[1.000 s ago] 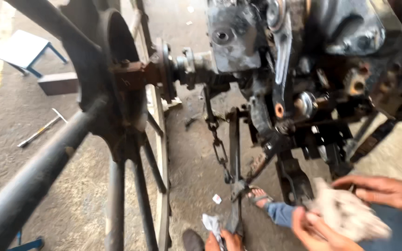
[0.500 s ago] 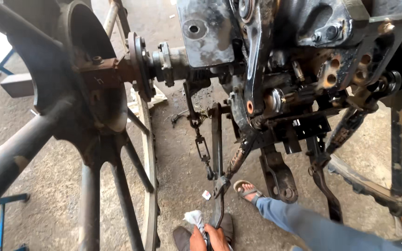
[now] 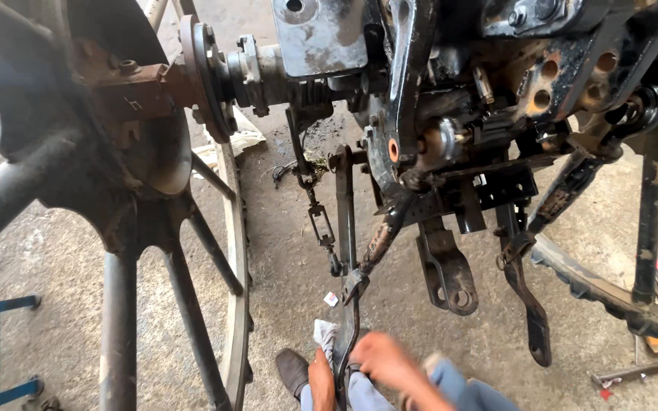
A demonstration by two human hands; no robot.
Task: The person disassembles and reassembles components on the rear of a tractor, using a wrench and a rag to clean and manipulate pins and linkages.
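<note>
Left hand [image 3: 321, 379] curled around lower end of dark steel lift arm [image 3: 344, 228], beside crumpled white rag [image 3: 324, 332]; right hand [image 3: 387, 364] blurred, grip unclear. Hanging free beneath greasy black tractor housing [image 3: 451, 114]; not yet coupled, seemingly.

Wheel [image 3: 116, 205] left of lift arm [image 3: 344, 221]

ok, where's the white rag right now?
In the head view the white rag lies at bottom centre on the concrete floor, just left of the dark lower link arm and right above the left hand, which grips that arm beside the right hand.
</note>
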